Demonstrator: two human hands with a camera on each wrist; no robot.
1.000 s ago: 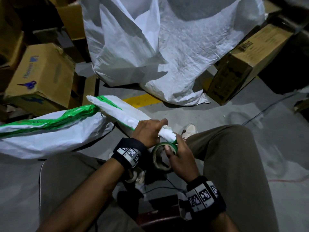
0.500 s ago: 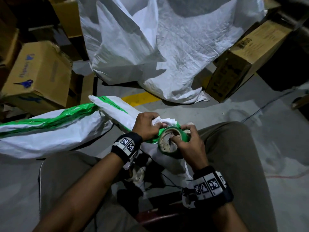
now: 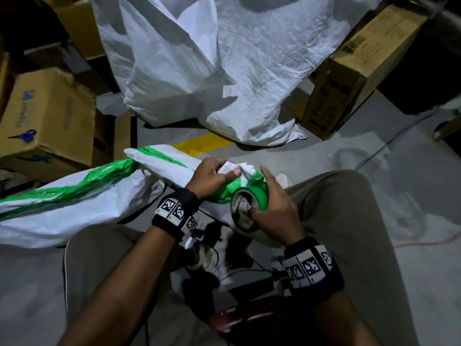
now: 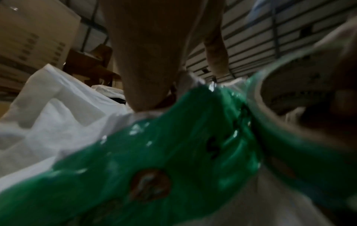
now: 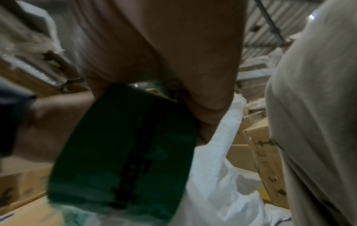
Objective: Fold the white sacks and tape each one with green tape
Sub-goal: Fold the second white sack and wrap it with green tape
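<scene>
On our left a finished bundle [image 3: 62, 208] already banded in green lies on the floor beside the cardboard boxes [image 3: 47, 118], and the folded white sack [image 3: 164, 163] we are working slants across our lap from there. Since a second ago our left hand [image 3: 212, 179] has slid to pinch the bunched end, while our right hand [image 3: 277, 208], curled around the green tape roll [image 3: 249, 203], has lifted from under the sack up against it, so a green turn now covers that end and wrapping is under way. Room is tight: our knees flank the roll, the big open sack [image 3: 224, 71] stands just ahead, and only the grey floor [image 3: 399, 196] to our right is open.
</scene>
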